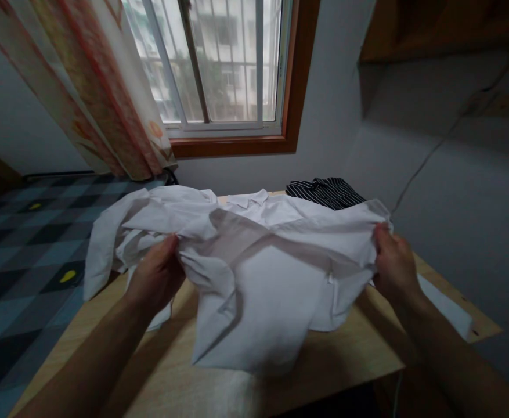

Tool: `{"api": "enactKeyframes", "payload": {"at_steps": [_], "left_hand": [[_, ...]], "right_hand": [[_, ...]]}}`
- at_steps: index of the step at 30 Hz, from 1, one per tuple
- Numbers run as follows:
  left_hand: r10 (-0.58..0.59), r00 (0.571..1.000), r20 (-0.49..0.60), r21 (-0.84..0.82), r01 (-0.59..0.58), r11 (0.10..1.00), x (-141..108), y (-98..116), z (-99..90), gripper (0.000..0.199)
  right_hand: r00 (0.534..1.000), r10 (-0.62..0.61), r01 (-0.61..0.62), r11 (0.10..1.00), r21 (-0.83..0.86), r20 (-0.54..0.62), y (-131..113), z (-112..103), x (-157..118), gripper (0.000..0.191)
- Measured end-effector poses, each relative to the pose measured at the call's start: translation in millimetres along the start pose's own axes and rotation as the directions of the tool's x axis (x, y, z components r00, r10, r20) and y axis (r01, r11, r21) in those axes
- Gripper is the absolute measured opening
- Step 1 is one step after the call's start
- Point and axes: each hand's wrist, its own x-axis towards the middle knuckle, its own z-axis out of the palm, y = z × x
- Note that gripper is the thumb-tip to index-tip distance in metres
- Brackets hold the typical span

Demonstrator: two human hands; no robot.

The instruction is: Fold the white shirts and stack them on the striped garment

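In the head view, the left hand (161, 273) was closed, with its fingers pinching a bit of the white shirt (271, 290). The right hand (394, 258) was closed too, and its fingers pinched the shirt on the other side. The shirt was on and over the wooden table (158, 377), with its middle part between the two hands, all loose and full of folds. Its collar (252, 199) was past the fingers, on the far side. One sleeve (106, 244) hung down to the left of the left fingers. Some white cloth (446, 305) lay on the table to the right of the right fingers. A black cloth with white stripes (326, 193) lay past the shirt, farther away than the right fingers. A bed with a checked cover (32, 232) was well to the left of the left fingers.
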Motion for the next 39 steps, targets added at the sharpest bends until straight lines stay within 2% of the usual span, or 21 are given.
{"api": "enactKeyframes", "payload": {"at_steps": [1,2,3,4,5,6,7,8,9,11,15,17,19,20,22,24,26,29,32,35,39], "left_hand": [[-0.003,0.995,0.1,0.059,-0.003,0.998,-2,0,1.5,0.057],[-0.03,0.969,0.245,0.141,-0.005,0.99,-5,0,4.5,0.058],[-0.075,0.913,0.402,0.233,-0.022,0.972,-10,0,8.9,0.056],[-0.122,0.833,0.539,0.312,-0.063,0.948,-15,-1,14.3,0.051],[-0.165,0.744,0.648,0.369,-0.117,0.922,-21,-3,20.1,0.047],[-0.2,0.66,0.724,0.407,-0.176,0.896,-26,-6,25.6,0.044],[-0.229,0.595,0.771,0.438,-0.234,0.868,-30,-9,30.4,0.043],[-0.246,0.564,0.788,0.462,-0.277,0.843,-33,-13,34.0,0.043],[-0.251,0.568,0.784,0.479,-0.296,0.826,-34,-16,36.3,0.043],[-0.248,0.617,0.747,0.521,-0.31,0.795,-33,-22,38.1,0.043],[-0.196,0.757,0.624,0.64,-0.35,0.684,-15,-31,42.6,0.041],[-0.135,0.83,0.541,0.728,-0.382,0.569,-3,-38,49.8,0.041],[-0.073,0.871,0.485,0.804,-0.412,0.429,7,-49,59.0,0.045],[-0.057,0.878,0.475,0.829,-0.425,0.363,11,-55,63.6,0.049],[-0.078,0.874,0.48,0.853,-0.444,0.273,16,-70,71.3,0.056],[-0.13,0.863,0.487,0.862,-0.451,0.233,16,-82,76.0,0.06],[-0.148,0.861,0.486,0.866,-0.452,0.212,14,-92,77.5,0.061],[-0.08,0.869,0.488,0.86,-0.463,0.213,12,-97,76.8,0.058],[0.003,0.878,0.478,0.849,-0.463,0.254,13,-92,77.9,0.041],[-0.001,0.909,0.417,0.872,-0.399,0.283,16,-82,83.3,0.022],[-0.08,0.933,0.351,0.901,-0.313,0.299,19,-73,92.7,0.016]], "right_hand": [[0.996,-0.069,0.074,0.993,-0.087,0.059,-3,-4,-1,0.052],[0.974,-0.123,0.157,0.973,-0.172,0.191,-6,-8,-4,0.052],[0.912,-0.138,0.244,0.94,-0.24,0.386,-7,-10,-10,0.049],[0.791,-0.103,0.33,0.902,-0.279,0.603,-7,-12,-17,0.044],[0.618,-0.025,0.403,0.868,-0.29,0.786,-6,-13,-24,0.037],[0.436,0.07,0.455,0.843,-0.288,0.897,-4,-13,-32,0.032],[0.295,0.158,0.484,0.825,-0.29,0.942,-1,-13,-40,0.033],[0.216,0.226,0.496,0.813,-0.306,0.95,2,-13,-46,0.037],[0.19,0.276,0.495,0.802,-0.334,0.942,5,-13,-51,0.041],[0.229,0.338,0.484,0.774,-0.408,0.913,9,-13,-54,0.043],[0.383,0.353,0.482,0.712,-0.511,0.854,7,-6,-43,0.032],[0.455,0.281,0.505,0.7,-0.505,0.845,8,5,-36,0.032],[0.502,0.156,0.576,0.674,-0.463,0.851,14,21,-33,0.036],[0.504,0.099,0.621,0.649,-0.44,0.858,18,30,-33,0.039],[0.458,0.051,0.702,0.591,-0.396,0.888,27,46,-36,0.044],[0.381,0.084,0.756,0.545,-0.362,0.921,34,59,-41,0.041],[0.347,0.124,0.785,0.504,-0.36,0.93,35,67,-45,0.035],[0.422,0.166,0.784,0.427,-0.451,0.891,33,76,-48,0.035],[0.503,0.178,0.776,0.337,-0.533,0.846,30,85,-51,0.039],[0.537,0.154,0.79,0.253,-0.558,0.83,30,94,-58,0.036],[0.57,0.145,0.786,0.189,-0.588,0.809,34,101,-67,0.022]]}}
